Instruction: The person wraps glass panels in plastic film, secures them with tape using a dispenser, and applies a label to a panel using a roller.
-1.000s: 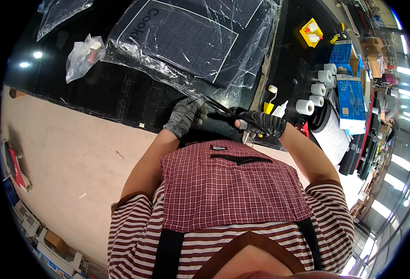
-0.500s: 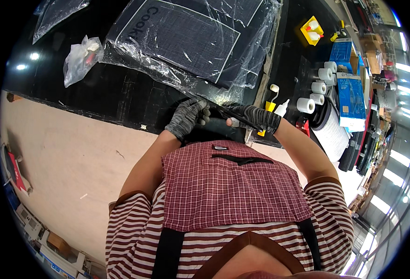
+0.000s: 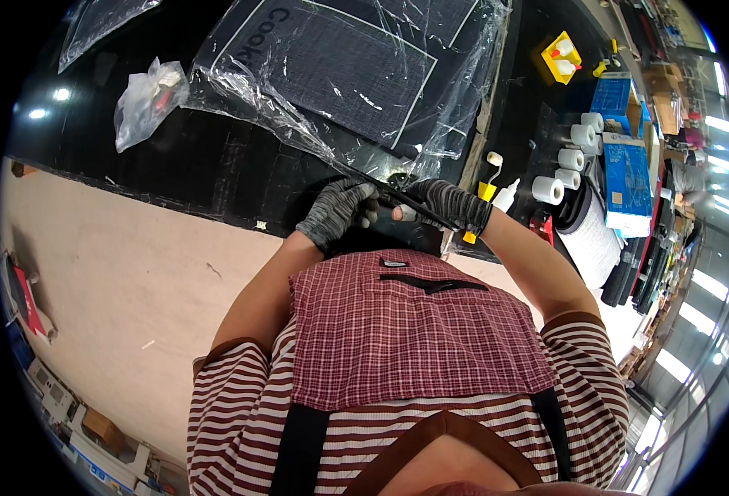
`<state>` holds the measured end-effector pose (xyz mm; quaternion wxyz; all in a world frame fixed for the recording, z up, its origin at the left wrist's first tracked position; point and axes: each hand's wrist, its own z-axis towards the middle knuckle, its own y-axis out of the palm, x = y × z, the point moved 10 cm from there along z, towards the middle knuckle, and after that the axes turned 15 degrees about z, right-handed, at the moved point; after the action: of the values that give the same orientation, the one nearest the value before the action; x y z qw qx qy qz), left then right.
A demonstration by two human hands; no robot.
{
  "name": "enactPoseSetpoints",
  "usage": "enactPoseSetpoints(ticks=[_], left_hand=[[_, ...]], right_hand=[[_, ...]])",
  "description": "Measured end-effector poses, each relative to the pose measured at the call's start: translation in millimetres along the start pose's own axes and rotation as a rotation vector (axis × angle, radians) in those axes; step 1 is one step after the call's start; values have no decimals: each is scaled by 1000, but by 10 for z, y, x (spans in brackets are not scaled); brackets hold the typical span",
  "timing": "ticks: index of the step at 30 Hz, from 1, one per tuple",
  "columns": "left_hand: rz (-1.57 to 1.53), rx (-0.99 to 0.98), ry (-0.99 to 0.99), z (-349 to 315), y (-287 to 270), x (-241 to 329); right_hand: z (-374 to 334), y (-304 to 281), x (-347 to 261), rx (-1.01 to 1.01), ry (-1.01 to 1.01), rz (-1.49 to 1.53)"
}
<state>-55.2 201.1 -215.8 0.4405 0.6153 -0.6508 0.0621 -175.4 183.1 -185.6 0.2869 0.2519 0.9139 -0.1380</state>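
R fingers [image 3: 399,213] hold thin blk strip [image 3: 424,209], approx straight, slanted.

Dark lettering [image 3: 265,38] stood sideways on the grey mat [image 3: 354,76] under clear plastic [image 3: 461,112] at the far side; pale print [image 3: 619,152] marked the nearer blue box [image 3: 629,183], right; the apron [image 3: 414,339] label [image 3: 394,264] was illegible.

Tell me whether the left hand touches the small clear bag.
Apart: the head view shows black tabletop between the left hand and the bag.

Two gloved hands [image 3: 338,213] — five white rolls [image 3: 570,159], two blue boxes [image 3: 626,172], one yellow tray [image 3: 550,61]
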Motion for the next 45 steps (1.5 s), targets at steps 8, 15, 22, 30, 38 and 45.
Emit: enactPoseSetpoints(ticks=[8,15,22,30,38,45], left_hand=[[37,226,-51,-87,-476,266],[-18,169,21,-56,-525,189],[-26,109,55,-61,-497,200],[-64,54,85,-39,-502,201],[-53,25,90,-105,-489,262],[-43,-1,59,-134,-463,316]], right_hand=[[-72,-15,-105,42,-72,16],[-115,55,-285,23,81,374],[24,51,-307,45,95,333],[104,76,-328,-11,32,313],[206,28,-204,24,70,172],[409,74,-271,49,-98,267]])
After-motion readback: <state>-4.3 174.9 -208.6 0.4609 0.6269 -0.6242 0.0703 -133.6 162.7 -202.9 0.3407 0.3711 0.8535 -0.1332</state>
